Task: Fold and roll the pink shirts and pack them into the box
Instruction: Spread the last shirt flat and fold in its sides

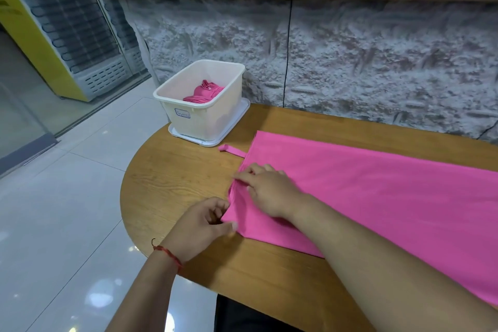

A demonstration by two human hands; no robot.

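A pink shirt (377,197) lies folded into a long strip across the wooden table (172,183), running off to the right. At the strip's near-left corner my left hand (199,226) pinches the edge between thumb and fingers. My right hand (269,191) lies on top of the same end, its fingers curled onto the cloth's left edge. A narrow pink strap (231,150) sticks out at the far-left corner. The white plastic box (213,116) stands at the table's back left on its lid, with a rolled pink shirt (203,93) inside.
A rough stone-look wall (350,62) runs right behind the table. The table's rounded left end drops off to a glossy tiled floor (67,224). A glass door and a yellow-framed unit (40,43) stand at the far left.
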